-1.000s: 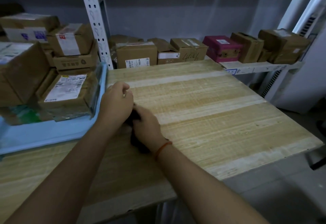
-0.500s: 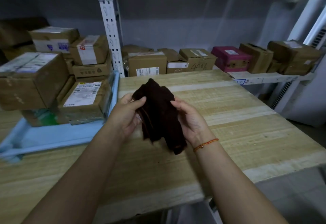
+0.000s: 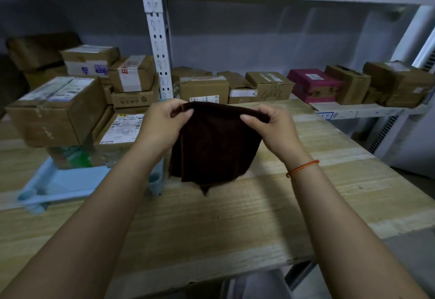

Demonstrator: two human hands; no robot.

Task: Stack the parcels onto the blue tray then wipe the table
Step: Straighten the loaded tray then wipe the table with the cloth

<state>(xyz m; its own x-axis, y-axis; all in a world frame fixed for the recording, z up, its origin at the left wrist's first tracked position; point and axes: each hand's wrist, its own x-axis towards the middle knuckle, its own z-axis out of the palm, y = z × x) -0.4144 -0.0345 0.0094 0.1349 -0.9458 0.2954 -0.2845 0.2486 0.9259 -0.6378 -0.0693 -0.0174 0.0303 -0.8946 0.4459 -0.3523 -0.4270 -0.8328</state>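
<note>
Dark plush cloth (image 3: 213,148) pinched between left hand (image 3: 162,127) and right hand (image 3: 270,129); pale grained table (image 3: 235,223) beneath

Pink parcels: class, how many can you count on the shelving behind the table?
1. The pink parcel sits on the right-hand shelf, between brown cardboard parcels. Others may be hidden behind the boxes.

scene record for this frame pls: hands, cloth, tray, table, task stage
left hand: pinches cloth's top edge
right hand: pinches same edge, other end
cloth: dark brown, hanging above the table
blue tray: on table's left part, parcels stacked on it
table: pale wood
task stage: stacking looks done; wiping not yet begun
</note>
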